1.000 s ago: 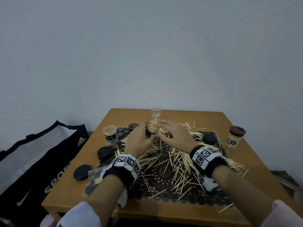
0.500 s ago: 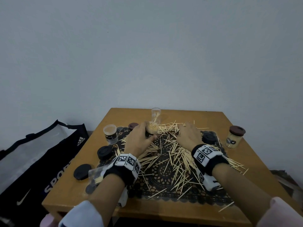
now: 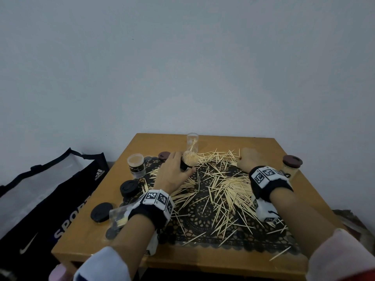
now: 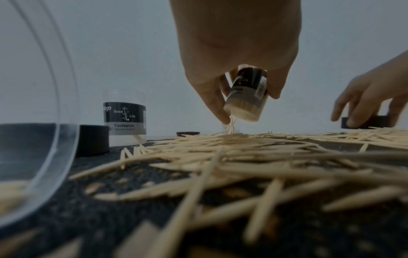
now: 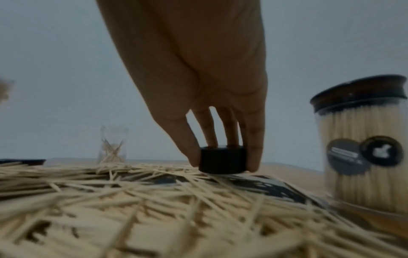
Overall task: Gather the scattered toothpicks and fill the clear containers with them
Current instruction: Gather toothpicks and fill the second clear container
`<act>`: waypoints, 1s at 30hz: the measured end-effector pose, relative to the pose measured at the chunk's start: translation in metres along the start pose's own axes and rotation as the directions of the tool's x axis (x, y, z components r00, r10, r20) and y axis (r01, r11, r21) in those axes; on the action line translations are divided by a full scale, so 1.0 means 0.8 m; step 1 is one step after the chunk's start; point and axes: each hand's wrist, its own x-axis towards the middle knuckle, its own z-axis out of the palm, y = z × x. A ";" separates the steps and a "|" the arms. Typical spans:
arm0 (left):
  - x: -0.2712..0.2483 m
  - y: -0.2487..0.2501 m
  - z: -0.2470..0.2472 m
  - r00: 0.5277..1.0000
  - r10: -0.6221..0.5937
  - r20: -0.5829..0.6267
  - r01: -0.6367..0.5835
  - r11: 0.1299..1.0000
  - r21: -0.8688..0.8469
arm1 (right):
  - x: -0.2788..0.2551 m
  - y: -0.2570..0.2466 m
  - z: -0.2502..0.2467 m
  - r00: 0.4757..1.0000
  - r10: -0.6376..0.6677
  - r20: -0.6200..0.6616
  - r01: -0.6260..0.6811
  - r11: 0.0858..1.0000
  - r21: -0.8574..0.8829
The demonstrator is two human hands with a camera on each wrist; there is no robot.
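Gripping, left hand [image 3: 172,171]: my fingers curl round the full container [image 4: 247,95], tilted above the table.
Right hand [image 5: 198,87]: my fingers clasp the black lid [image 5: 222,159].
Toothpicks [image 3: 223,185]: scattered across the mat [image 3: 194,222].

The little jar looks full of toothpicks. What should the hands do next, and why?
Probably lift the round black plastic lid and bring it to the jar. The left hand grips the clear, black-labelled jar, packed full and uncapped, and the right hand's fingers already pinch the lid's sides.
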 end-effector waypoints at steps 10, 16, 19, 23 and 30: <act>-0.003 0.000 0.002 0.998 -0.052 0.029 0.054 0.995 -0.084 | -0.021 -0.092 -0.031 0.785 -0.596 0.170 0.312 0.617 0.722; -0.003 0.011 -0.005 0.999 -0.029 0.038 0.033 0.994 -0.103 | -0.017 -0.100 -0.043 0.710 -0.679 0.188 0.397 0.606 0.690; -0.003 0.011 -0.006 1.000 -0.005 0.011 0.006 0.997 -0.077 | -0.015 -0.099 -0.046 0.693 -0.691 0.205 0.407 0.610 0.680; -0.006 0.010 -0.006 0.995 0.093 -0.024 -0.095 0.992 -0.088 | -0.019 -0.095 -0.041 0.724 -0.648 0.237 0.328 0.625 0.709; -0.006 0.012 -0.003 0.988 0.134 0.071 -0.130 0.990 -0.059 | -0.034 -0.092 -0.011 0.874 -0.433 0.219 0.302 0.839 0.453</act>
